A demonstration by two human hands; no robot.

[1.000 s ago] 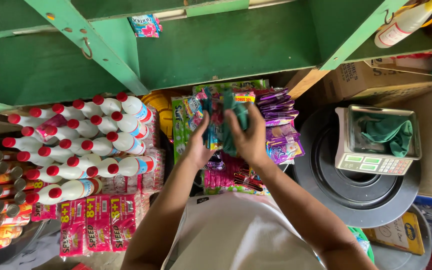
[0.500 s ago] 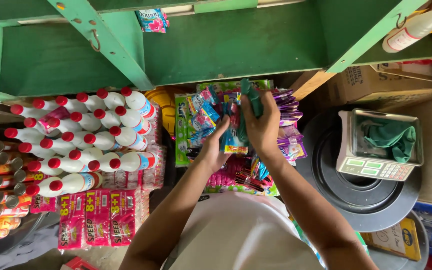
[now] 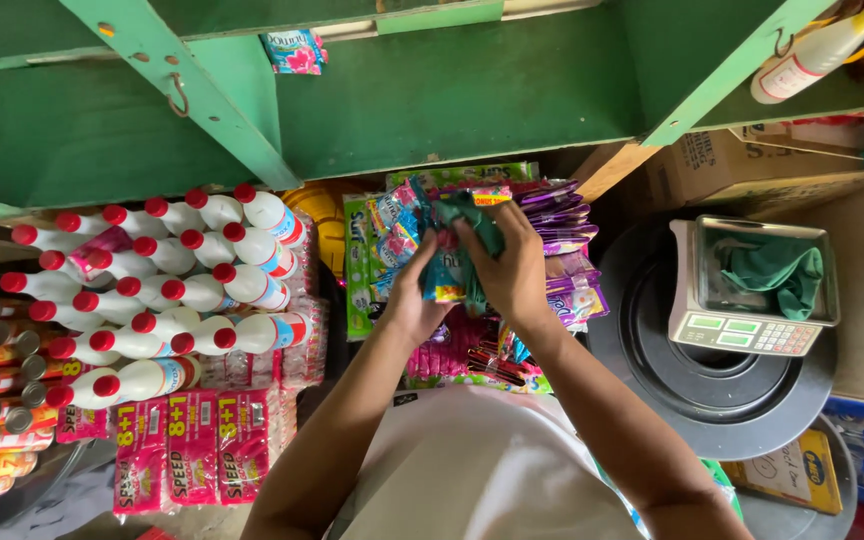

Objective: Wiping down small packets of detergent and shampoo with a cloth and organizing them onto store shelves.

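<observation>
Head view | left hand (image 3: 414, 300) and right hand (image 3: 514, 268) both grasping sachet bundle (image 3: 447, 262)

green shelf (image 3: 472, 90) — white bottle (image 3: 817, 50), sachet (image 3: 294, 50)

Teal sachets (image 3: 449, 262) sit centre; purple packs (image 3: 562, 215) stack right of them. Red-and-pink packets (image 3: 192, 445) hang lower left. Green-lit scale screens (image 3: 737, 328) face up at right, beside a brown carton (image 3: 742, 160).
</observation>
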